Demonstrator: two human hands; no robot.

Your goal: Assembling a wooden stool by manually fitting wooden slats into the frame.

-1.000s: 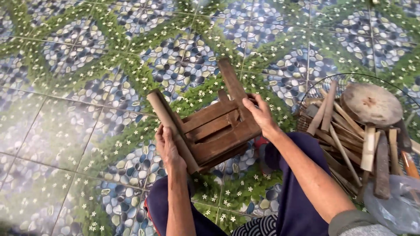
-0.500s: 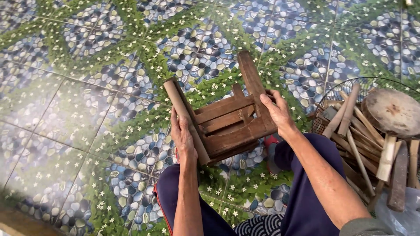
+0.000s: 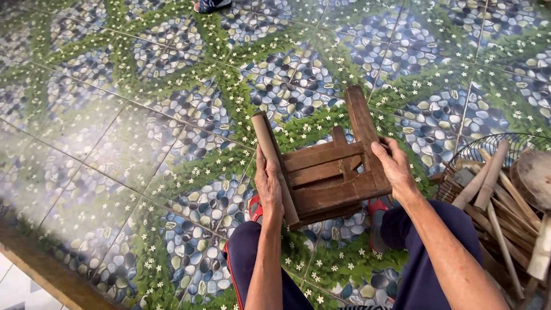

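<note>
The person sits low over the patterned tile floor (image 3: pixel 143 143), knees apart, holding a small wooden stool (image 3: pixel 324 166) between them, tipped so its slatted frame faces up and its legs point away. The left hand (image 3: pixel 268 186) wraps around the round pale leg (image 3: pixel 274 166) on that side, fingers curled over the wood in a firm grasp. The right hand (image 3: pixel 395 169) grips the flat darker leg (image 3: pixel 367 138) opposite, thumb on the inner face and fingers clenched over the outer edge. The stool hangs just above the floor, in front of the shins, with red sandals (image 3: pixel 255 209) showing beneath it. To the right, near the knee, stands a wire basket (image 3: pixel 468 155) full of wooden sticks (image 3: pixel 488 189), with a round wooden disc (image 3: pixel 534 175) lying on top. At the far edge of the tiles another person's sandalled foot (image 3: pixel 211 4) is just visible. To my eye, handling this well means keeping both grips even, so the frame does not twist at its joints, and holding it close to the body, where the forearms can brace it. The slats look old and dry, so I would press along the legs, not across the thin rails, and keep the piece clear of the basket when turning it.
</note>
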